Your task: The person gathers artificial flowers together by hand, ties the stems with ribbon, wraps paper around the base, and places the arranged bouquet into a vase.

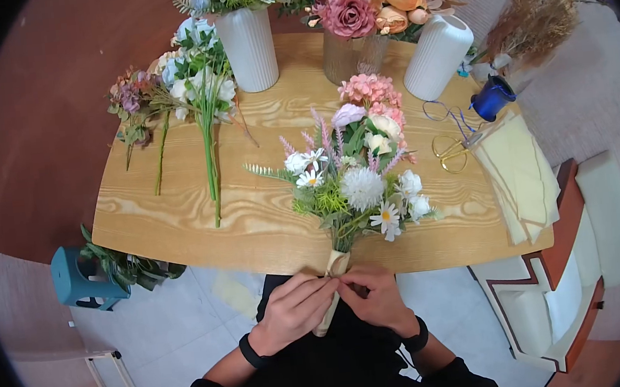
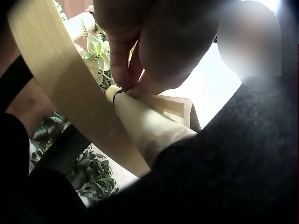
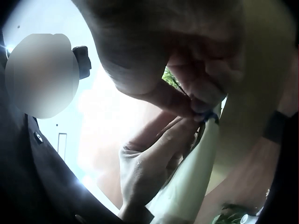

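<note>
A bouquet [image 1: 362,188] of daisies, a white chrysanthemum and pink flowers lies with its blooms over the table and its stems toward me. Cream wrapping paper [image 1: 327,317] encloses the stems, jutting past the front table edge. Around the wrap's neck runs a thin dark blue ribbon [image 3: 211,116]. My left hand [image 1: 296,308] and right hand [image 1: 374,301] meet there, thumbs and fingertips pinching the ribbon close together. In the left wrist view the ribbon shows as a dark band on the wrapping paper [image 2: 145,116]; its ends are hidden by fingers.
On the wooden table [image 1: 163,222], loose flower stems [image 1: 210,151] lie left. White vases [image 1: 248,50] and a glass vase [image 1: 353,55] stand at the back. At the right are a blue ribbon spool [image 1: 493,99], gold-handled scissors [image 1: 451,154] and cream paper sheets [image 1: 517,173].
</note>
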### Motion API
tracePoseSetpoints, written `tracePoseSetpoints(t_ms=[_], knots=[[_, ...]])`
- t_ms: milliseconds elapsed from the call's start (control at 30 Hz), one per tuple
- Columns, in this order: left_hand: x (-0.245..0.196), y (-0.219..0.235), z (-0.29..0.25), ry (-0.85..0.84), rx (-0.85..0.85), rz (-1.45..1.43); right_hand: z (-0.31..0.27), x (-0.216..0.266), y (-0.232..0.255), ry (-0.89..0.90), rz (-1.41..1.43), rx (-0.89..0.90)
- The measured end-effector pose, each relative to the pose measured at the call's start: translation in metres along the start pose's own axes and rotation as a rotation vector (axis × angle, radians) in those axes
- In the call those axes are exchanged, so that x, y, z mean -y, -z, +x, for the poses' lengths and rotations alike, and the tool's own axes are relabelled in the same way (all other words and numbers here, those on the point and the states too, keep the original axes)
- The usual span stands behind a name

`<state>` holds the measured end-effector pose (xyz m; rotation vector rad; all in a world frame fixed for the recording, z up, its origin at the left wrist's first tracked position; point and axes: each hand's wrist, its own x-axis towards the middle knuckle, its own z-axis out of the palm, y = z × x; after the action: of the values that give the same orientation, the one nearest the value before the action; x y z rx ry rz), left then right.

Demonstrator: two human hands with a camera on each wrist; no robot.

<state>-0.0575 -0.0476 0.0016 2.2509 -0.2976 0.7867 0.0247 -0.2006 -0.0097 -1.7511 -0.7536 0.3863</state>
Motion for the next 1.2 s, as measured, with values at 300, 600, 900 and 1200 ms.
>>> tracePoseSetpoints(t_ms=[300,600,900,1200], knots=[[-0.016,0.004,0.013,0.217,0.227,-0.040,0.000,0.001,0.006,0.169,-0.013,-0.020],[-0.002,0.004,0.011,0.414,0.269,-0.368,-0.007,-0.004,-0.001,0.085,0.004,-0.084],[0.003,-0.003,0.005,0.455,0.195,-0.431,-0.009,-0.005,0.002,0.078,-0.007,-0.162],[0.014,-0.008,0.007,0.059,0.126,-0.276,-0.011,-0.006,0.005,0.001,0.056,-0.126]])
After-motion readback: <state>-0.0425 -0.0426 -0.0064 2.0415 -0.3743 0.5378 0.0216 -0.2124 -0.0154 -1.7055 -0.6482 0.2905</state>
